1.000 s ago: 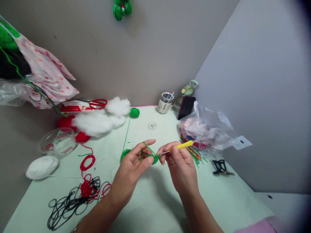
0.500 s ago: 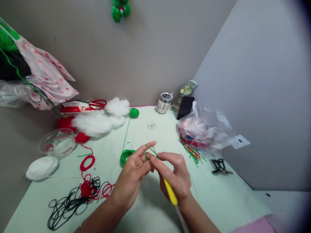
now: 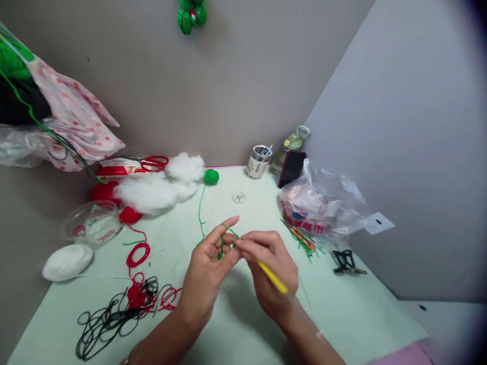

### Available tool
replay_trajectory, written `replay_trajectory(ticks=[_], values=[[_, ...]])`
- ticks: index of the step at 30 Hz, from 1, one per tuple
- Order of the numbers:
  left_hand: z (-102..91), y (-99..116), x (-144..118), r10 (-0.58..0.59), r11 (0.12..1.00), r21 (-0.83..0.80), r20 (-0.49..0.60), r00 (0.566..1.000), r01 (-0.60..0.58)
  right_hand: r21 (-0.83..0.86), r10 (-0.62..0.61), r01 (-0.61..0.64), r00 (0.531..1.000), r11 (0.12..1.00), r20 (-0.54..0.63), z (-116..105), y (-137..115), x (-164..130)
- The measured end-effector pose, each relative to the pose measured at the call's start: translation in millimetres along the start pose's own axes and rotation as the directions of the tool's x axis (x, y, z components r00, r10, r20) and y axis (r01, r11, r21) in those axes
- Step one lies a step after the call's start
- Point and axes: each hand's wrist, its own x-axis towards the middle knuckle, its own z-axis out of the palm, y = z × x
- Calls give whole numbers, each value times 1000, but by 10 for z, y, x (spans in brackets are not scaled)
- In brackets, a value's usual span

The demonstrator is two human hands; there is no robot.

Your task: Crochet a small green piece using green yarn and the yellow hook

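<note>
My left hand (image 3: 209, 263) pinches green yarn (image 3: 230, 230) between thumb and middle finger, with the strand looped over its raised index finger. My right hand (image 3: 272, 266) is closed round a crochet hook (image 3: 273, 277) with a yellow handle, gripped like a pen. The two hands meet at the fingertips above the table, where the hook's tip and any stitches are too small or covered to make out. Behind the left hand, a strand runs back to a small green yarn ball (image 3: 211, 177).
Left lie tangled black cord (image 3: 110, 322), red yarn (image 3: 137, 254), a white yarn ball (image 3: 67, 262), a clear bowl (image 3: 91, 223), stuffing (image 3: 155, 192) and red scissors (image 3: 154, 163). Right are a plastic bag (image 3: 319, 203), a phone (image 3: 292, 168), a can of pens (image 3: 259, 162) and a black clip (image 3: 345, 262).
My right hand has turned, so the hook's handle slants more to the right. The green strand from the ball has gone slack, and the green coil is now mostly hidden behind my left hand.
</note>
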Motion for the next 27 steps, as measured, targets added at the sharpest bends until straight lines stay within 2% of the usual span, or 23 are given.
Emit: replay_trajectory(ticks=[2, 3, 5, 7, 9, 11, 13, 19, 21, 23, 25, 27], values=[[3, 2, 25, -118, 984, -133, 38, 992, 122, -74, -84, 84, 996, 994, -2, -17, 10, 6], [0, 10, 42, -175, 964, -191, 64, 982, 185, -57, -73, 72, 997, 996, -16, -31, 16, 24], [-17, 36, 72, -233, 931, -265, 100, 967, 251, 84, 65, -59, 996, 995, -69, -59, 28, 74], [-38, 61, 86, -209, 936, -270, 88, 974, 225, 303, 260, -224, 962, 926, -82, -72, 39, 121], [-49, 75, 77, -156, 965, -200, 71, 985, 167, 455, 386, -334, 922, 825, -22, -64, 49, 144], [-43, 74, 55, -105, 989, -99, 77, 991, 112, 477, 419, -389, 907, 788, 47, -47, 59, 141], [-29, 69, 34, -70, 997, -5, 86, 994, 71, 447, 428, -417, 900, 792, 81, -35, 74, 125], [-39, 76, 29, -11, 993, 118, 56, 998, 5, 546, 505, -467, 858, 695, 91, -66, 115, 110], [-64, 73, 33, 7, 990, 139, 50, 999, -14, 519, 477, -456, 873, 723, 103, -85, 88, 118], [-88, 62, 34, 36, 982, 183, 49, 998, -44, 417, 401, -400, 912, 816, 90, -104, 38, 122], [-96, 47, 34, 79, 965, 250, 33, 996, -85, 259, 252, -260, 966, 930, 65, -114, -16, 115], [-81, 30, 29, 130, 939, 321, 3, 992, -124, 99, 57, -64, 996, 993, 73, -105, -44, 91]])
